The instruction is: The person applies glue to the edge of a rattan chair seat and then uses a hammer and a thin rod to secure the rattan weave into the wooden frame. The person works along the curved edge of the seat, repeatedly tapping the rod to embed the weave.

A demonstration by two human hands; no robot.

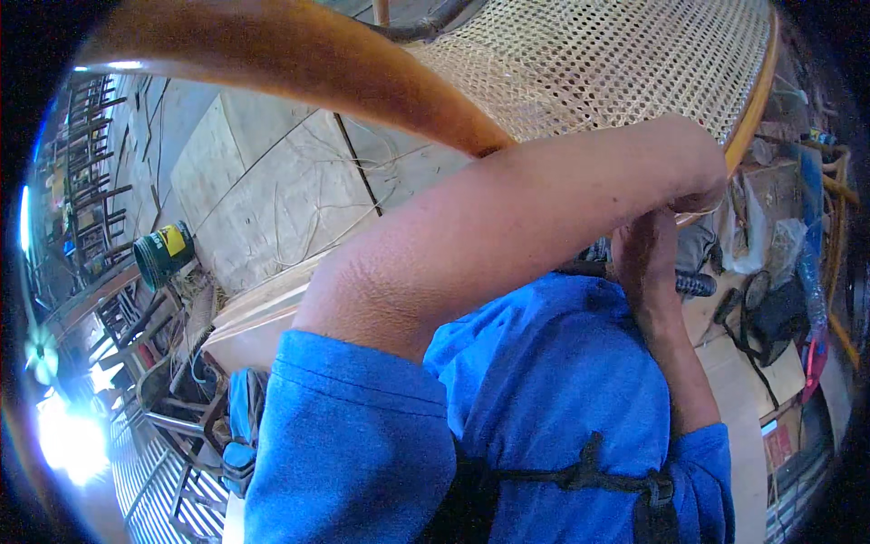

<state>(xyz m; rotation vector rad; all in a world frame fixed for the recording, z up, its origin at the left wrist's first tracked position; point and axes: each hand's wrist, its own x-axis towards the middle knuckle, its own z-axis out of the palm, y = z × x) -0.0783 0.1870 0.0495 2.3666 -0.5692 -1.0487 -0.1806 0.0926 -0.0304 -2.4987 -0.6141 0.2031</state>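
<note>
A woven cane panel (pixel 625 54) fills the top of the view, set in a varnished wooden frame (pixel 759 86). From the upper left, a thick curved wooden piece (pixel 308 63), like a chair arm, runs toward it. My left arm stretches across the picture, and my left hand (pixel 702 172) bends down at the panel's near right edge. Just below it, my right hand (pixel 645 240) reaches up to the same edge, close under the left. The fingers of both hands are hidden, so what they grip does not show.
Loose cane strands (pixel 362 168) lie on the boards at the left. A dark green can (pixel 163 254) stands past a stack of wooden boards (pixel 263 308). Chair frames (pixel 172 399) crowd the lower left. Clear plastic bags (pixel 748 231) and a black strapped item (pixel 770 313) lie at the right.
</note>
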